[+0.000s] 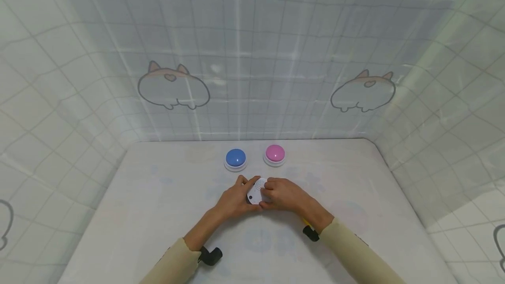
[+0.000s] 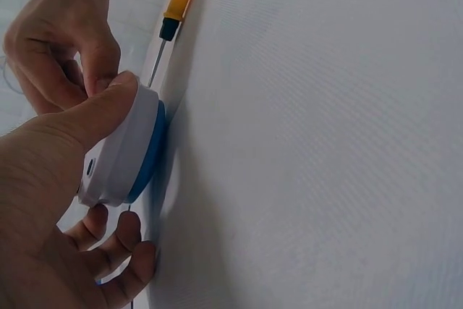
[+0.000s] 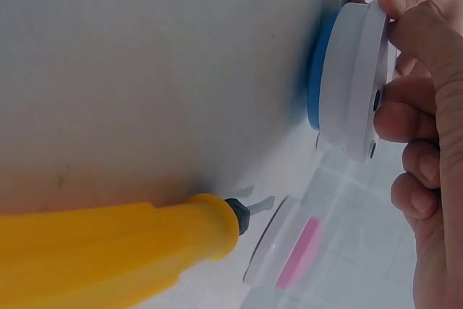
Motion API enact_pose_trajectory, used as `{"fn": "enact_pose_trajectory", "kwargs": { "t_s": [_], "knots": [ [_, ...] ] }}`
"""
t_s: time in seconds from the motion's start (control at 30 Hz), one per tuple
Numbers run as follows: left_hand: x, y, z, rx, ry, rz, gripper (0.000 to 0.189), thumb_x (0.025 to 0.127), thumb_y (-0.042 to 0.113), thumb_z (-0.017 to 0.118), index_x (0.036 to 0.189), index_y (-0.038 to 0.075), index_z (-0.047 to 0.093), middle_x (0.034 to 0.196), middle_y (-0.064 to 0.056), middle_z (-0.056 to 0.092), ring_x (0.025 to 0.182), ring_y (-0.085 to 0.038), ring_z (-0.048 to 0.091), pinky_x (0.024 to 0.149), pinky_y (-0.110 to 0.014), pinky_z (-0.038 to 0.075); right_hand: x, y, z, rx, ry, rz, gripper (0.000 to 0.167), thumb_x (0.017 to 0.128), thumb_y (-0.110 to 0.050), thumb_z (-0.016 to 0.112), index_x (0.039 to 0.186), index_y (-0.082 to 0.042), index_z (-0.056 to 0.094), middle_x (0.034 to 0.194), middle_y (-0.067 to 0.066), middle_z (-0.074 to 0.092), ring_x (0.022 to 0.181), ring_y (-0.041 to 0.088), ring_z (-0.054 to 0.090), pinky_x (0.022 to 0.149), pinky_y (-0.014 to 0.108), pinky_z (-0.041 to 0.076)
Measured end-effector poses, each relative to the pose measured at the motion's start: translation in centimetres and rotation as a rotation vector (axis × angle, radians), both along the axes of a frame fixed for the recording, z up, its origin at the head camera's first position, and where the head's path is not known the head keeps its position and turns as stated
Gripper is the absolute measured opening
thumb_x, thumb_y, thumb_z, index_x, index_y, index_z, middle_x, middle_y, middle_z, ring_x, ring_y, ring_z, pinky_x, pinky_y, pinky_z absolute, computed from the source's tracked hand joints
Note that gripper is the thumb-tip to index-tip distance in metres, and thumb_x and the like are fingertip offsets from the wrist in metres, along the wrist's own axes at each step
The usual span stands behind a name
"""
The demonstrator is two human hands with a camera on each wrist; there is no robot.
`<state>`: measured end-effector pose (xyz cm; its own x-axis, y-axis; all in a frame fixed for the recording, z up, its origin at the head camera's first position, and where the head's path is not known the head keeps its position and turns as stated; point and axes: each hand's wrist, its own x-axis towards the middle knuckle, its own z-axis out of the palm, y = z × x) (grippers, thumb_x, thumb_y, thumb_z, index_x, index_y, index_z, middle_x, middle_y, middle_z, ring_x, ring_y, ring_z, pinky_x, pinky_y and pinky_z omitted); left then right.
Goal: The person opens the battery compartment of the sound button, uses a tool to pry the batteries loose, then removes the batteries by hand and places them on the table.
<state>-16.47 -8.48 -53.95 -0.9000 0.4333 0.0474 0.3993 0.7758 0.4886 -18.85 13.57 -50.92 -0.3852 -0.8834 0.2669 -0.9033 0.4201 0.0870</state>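
Observation:
A round white push button (image 1: 254, 193) is turned over, its perforated base facing up and its blue dome (image 2: 150, 153) facing down close over the table. My left hand (image 1: 234, 198) grips its rim, thumb on the near edge and fingers around the far side. On the right part of the base, my right hand (image 1: 286, 194) has its fingers curled and its thumb by the near edge. I cannot tell whether a small part sits between those fingertips. A yellow-handled screwdriver (image 3: 123, 251) with a dark collar lies on the table beneath the right wrist, mostly covered in the head view.
Behind the hands stand a second blue push button (image 1: 236, 157) and a pink push button (image 1: 275, 153), domes up. The white table (image 1: 165, 214) is bounded by a patterned curtain (image 1: 260, 78) at the back and both sides.

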Motion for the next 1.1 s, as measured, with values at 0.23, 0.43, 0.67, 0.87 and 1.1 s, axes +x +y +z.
{"fn": "enact_pose_trajectory", "kwargs": {
  "t_s": [0.23,0.43,0.67,0.87,1.1],
  "knots": [
    [-0.16,-0.04,0.03,0.003,-0.001,-0.004,0.092,0.078,0.056,0.081,0.154,0.025,0.040,0.107,-0.003,0.042,0.070,-0.012,0.048,0.058,-0.024,0.041,-0.23,-0.10,0.02,0.001,0.024,0.042,0.027,0.090,-0.044,0.074,0.090,-0.018,0.076,0.074,-0.009,0.063,0.072,0.006,0.050,0.066,0.015,0.046],
    [-0.31,-0.13,0.12,-0.012,0.001,-0.001,0.093,0.078,0.055,0.082,0.155,0.025,0.039,0.108,-0.003,0.042,0.070,-0.011,0.048,0.058,-0.025,0.042,-0.27,-0.02,-0.13,-0.021,0.026,0.058,0.023,0.091,-0.041,0.073,0.090,-0.018,0.077,0.075,-0.009,0.064,0.072,0.005,0.052,0.066,0.014,0.047],
    [-0.36,-0.15,0.09,-0.022,-0.012,0.005,0.097,0.075,0.056,0.083,0.156,0.026,0.038,0.108,-0.001,0.042,0.070,-0.010,0.047,0.057,-0.024,0.040,-0.07,0.38,-0.40,-0.047,-0.024,0.023,0.025,0.091,-0.042,0.073,0.102,-0.019,0.079,0.084,-0.010,0.068,0.079,0.004,0.057,0.074,0.015,0.050],
    [-0.41,-0.23,0.11,-0.010,-0.018,0.003,0.101,0.074,0.059,0.083,0.156,0.024,0.037,0.106,-0.001,0.042,0.069,-0.011,0.047,0.057,-0.024,0.040,0.02,0.61,-0.50,-0.051,-0.055,-0.003,0.029,0.090,-0.043,0.074,0.107,-0.020,0.078,0.090,-0.010,0.070,0.081,0.004,0.056,0.076,0.015,0.051],
    [-0.41,-0.35,-0.20,-0.009,-0.010,-0.001,0.106,0.070,0.063,0.084,0.157,0.024,0.036,0.107,-0.001,0.043,0.068,-0.011,0.047,0.057,-0.025,0.041,-0.02,0.77,-0.75,-0.049,-0.030,-0.003,0.031,0.089,-0.044,0.075,0.108,-0.019,0.078,0.091,-0.009,0.071,0.079,0.005,0.055,0.074,0.015,0.049]
  ]
}}
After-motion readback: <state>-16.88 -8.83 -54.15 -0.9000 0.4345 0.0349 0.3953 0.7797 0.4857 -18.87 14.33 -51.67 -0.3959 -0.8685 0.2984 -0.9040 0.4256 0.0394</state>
